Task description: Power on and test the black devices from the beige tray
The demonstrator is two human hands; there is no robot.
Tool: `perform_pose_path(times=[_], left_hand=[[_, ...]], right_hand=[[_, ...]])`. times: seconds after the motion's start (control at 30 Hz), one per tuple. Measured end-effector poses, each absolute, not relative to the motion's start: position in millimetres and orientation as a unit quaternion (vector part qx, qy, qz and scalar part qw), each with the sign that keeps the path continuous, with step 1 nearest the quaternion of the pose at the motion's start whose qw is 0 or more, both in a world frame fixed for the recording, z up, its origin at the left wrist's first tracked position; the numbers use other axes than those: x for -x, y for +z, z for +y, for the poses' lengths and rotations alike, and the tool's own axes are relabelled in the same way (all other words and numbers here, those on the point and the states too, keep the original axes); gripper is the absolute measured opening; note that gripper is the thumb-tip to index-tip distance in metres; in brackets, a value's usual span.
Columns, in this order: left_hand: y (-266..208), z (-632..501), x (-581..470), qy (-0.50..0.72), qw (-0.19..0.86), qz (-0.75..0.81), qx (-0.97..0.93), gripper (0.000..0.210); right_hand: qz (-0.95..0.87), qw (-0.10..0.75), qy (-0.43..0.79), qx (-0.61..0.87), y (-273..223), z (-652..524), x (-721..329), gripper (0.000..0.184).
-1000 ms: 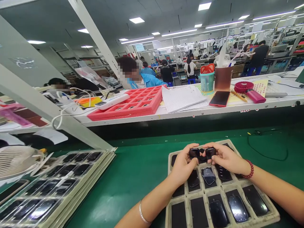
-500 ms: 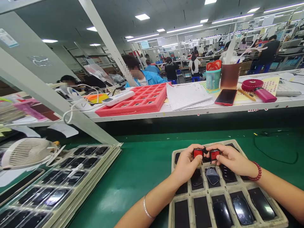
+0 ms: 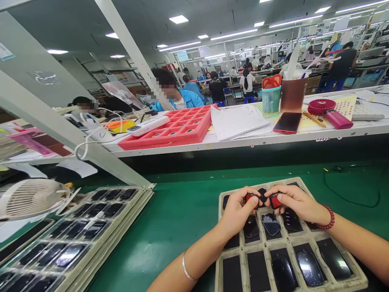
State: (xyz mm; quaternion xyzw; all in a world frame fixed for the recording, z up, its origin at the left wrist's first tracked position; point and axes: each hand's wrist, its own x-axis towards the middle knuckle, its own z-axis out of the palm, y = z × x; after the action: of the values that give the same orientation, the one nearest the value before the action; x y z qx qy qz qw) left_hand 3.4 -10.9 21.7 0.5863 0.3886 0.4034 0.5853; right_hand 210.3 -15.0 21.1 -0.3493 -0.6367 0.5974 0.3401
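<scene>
Over the back part of a pale compartment tray (image 3: 268, 263), my two hands are close together. My left hand (image 3: 235, 213) pinches a small black piece with a red face (image 3: 250, 198) between thumb and fingers. In my right hand (image 3: 299, 205) is a similar red-faced black piece (image 3: 275, 200), pinched the same way. Dark material shows between the two pieces; whether it joins them I cannot tell. Below, the tray's compartments hold glossy black rounded screen-like parts (image 3: 309, 267) on dark pads, and a front-left compartment shows only a dark pad (image 3: 258, 271).
To the left stands a stack of trays (image 3: 121, 219) with black parts under clear covers, beside a white fan (image 3: 33, 198). A shelf above the green bench carries a red foam tray (image 3: 194, 129), papers (image 3: 237, 123), a phone (image 3: 287, 122) and a cup (image 3: 271, 101). A thin cable (image 3: 349, 200) lies at right.
Both red-faced pieces have tilted in my fingers, the left one showing less red. My hands stay in nearly the same place over the tray; the view has shifted slightly.
</scene>
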Motion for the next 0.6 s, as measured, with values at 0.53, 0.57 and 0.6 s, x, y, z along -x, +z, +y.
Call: perform_pose_path(times=[0.53, 0.57, 0.6], left_hand=[[24.1, -11.8, -6.4, 0.404, 0.593, 0.379, -0.585, 0.027], [24.0, -11.7, -6.5, 0.403, 0.590, 0.381, -0.586, 0.027], [23.8, -11.6, -6.6, 0.403, 0.588, 0.383, -0.587, 0.027]], right_hand=[[-0.635, 0.381, 0.577, 0.344, 18.8, -13.2, -208.1, 0.033], [-0.635, 0.382, 0.575, 0.346, 18.1, -13.0, -208.3, 0.033], [-0.636, 0.381, 0.574, 0.347, 17.4, -12.7, -208.5, 0.034]])
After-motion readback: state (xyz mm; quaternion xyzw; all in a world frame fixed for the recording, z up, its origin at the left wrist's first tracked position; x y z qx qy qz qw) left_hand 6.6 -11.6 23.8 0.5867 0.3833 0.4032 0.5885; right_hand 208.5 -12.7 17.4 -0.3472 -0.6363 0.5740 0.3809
